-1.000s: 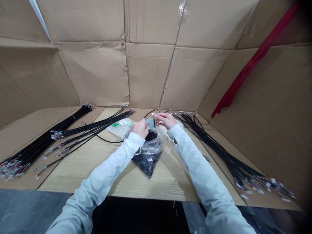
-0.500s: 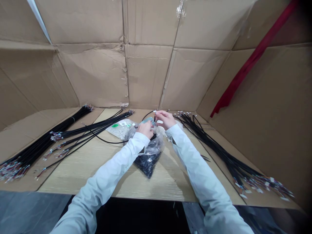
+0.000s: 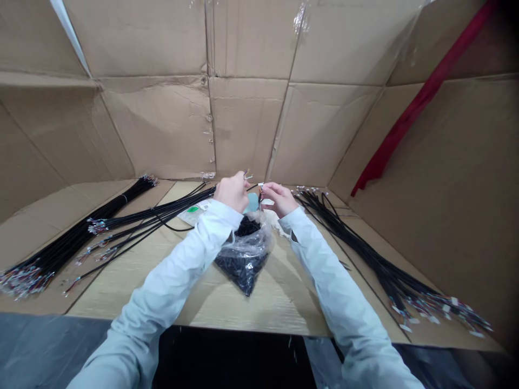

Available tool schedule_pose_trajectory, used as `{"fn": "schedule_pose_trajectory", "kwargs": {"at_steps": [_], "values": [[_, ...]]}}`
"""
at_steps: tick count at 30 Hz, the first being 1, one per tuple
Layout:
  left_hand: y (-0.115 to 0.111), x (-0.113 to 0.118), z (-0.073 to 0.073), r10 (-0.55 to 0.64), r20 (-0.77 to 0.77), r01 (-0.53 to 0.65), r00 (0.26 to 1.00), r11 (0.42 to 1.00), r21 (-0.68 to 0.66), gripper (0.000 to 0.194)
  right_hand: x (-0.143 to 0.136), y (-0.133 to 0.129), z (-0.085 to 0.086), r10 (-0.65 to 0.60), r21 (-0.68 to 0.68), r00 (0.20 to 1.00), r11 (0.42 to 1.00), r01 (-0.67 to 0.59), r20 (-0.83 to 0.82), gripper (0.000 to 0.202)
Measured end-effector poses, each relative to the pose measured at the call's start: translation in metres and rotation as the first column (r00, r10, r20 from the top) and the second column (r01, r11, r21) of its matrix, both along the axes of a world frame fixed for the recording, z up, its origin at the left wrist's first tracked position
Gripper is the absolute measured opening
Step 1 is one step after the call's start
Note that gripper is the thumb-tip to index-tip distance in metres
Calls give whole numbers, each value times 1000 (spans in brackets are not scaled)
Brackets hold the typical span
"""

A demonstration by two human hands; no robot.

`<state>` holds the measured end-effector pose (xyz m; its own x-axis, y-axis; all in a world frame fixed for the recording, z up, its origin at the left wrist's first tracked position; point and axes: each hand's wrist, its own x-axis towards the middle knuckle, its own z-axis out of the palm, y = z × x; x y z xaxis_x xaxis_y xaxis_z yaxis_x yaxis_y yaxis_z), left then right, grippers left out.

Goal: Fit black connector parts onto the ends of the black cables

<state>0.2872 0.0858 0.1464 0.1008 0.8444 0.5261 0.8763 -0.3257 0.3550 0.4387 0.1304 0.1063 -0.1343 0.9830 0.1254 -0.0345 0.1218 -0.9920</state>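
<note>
- Left hand (image 3: 232,193) pinching coloured wires (image 3: 246,175)
- Right hand (image 3: 280,199) holding a white connector (image 3: 260,185), just beside
- Looks mid-job: black cables (image 3: 73,237) left of the hands, more cables (image 3: 357,248) right; can't tell which are done

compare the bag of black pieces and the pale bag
The bag of black pieces looks dark; the pale bag is whitish with a green mark. The bag of black pieces bulges, its mouth open; the pale bag lies flatter, partly behind the left sleeve. Both rest on the table.
</note>
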Motion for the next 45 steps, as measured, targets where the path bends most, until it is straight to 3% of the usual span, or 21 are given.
{"fn": "schedule_pose_trajectory", "kwargs": {"at_steps": [2, 4, 6, 8, 11, 18, 22, 24, 28, 31, 35, 41, 45], "values": [[14, -7, 10, 42, -122, -51, 992, 996, -74, 25, -1, -3, 3, 6, 11, 1000, 1000, -6, -2, 48], [32, -10, 14, 10, -226, -34, 974, 994, -103, 26, -3, -6, 5, 15, 20, 1000, 1000, -14, -5, 46], [50, -9, 14, -135, -300, 92, 945, 984, -151, 28, -4, -8, 8, 26, 27, 1000, 999, -26, -9, 45], [63, -5, 11, -277, -303, 191, 912, 939, -284, 30, -5, -8, 9, 29, 35, 999, 999, -28, -17, 45], [72, 2, 6, -340, -302, 218, 891, 903, -371, 25, -5, -5, 10, 17, 45, 999, 999, -16, -29, 46], [75, 12, -3, -317, -243, 232, 917, 918, -320, 22, -5, -1, 9, -11, 86, 1000, 996, 11, -1, 44], [79, 13, -5, -285, -174, 231, 943, 933, -277, 26, -4, -2, 0, -49, 156, 998, 987, 43, 35, 48], [80, 15, -6, -271, -134, 231, 953, 938, -259, 29, -5, -2, -10, -135, 257, 986, 960, 106, 96, 56], [79, 17, -5, -247, -55, 228, 967, 946, -230, 35, -6, 1, -32, -361, 503, 886, 845, 180, 290, 74], [78, 17, -5, -233, -3, 228, 972, 952, -205, 35, -8, 6, -43, -415, 530, 882, 812, 247, 225, 64], [80, 17, -5, -220, 54, 226, 974, 957, -181, 38, -10, 11, -49, -399, 517, 914, 799, 307, 74, 47], [82, 17, -7, -182, 121, 200, 976, 966, -161, 37, -16, 14, -52, -457, 595, 889, 720, 357, 20, 40], [81, 16, -6, -179, 145, 202, 973, 966, -163, 37, -17, 16, -51, -459, 554, 888, 731, 398, -33, 33]]}}
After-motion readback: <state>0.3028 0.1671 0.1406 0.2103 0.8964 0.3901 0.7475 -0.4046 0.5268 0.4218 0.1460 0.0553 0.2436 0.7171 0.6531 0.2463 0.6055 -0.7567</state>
